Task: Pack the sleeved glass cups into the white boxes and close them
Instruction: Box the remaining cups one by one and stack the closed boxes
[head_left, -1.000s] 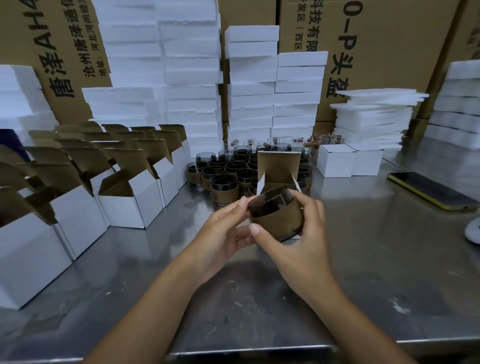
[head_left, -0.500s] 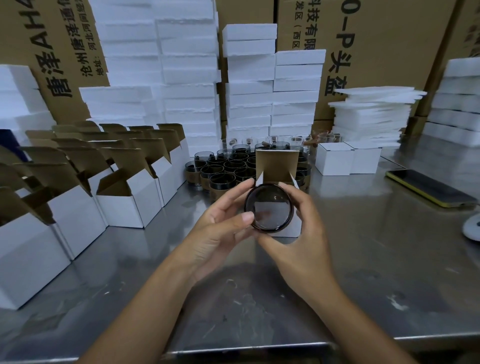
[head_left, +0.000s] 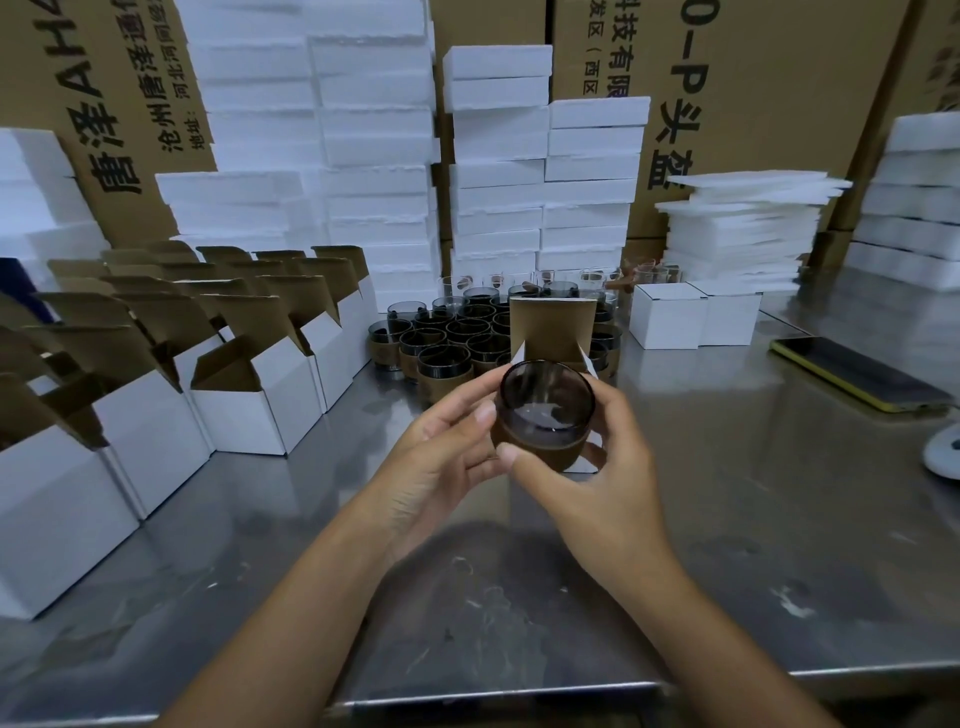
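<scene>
The sleeved glass cup (head_left: 543, 415) is held above the steel table (head_left: 727, 519), just in front of an open white box (head_left: 551, 327). The left hand (head_left: 441, 452) and right hand (head_left: 597, 483) both grip its sides, with its mouth tilted toward the camera.

Bare forearms (head_left: 291, 613), L hand (head_left: 441, 462), R hand (head_left: 602, 483), short nails (head_left: 485, 415)

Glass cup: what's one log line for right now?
cup: held in left grip, right grip | open box: behind cup, lid up | stage: cup not yet boxed
</scene>
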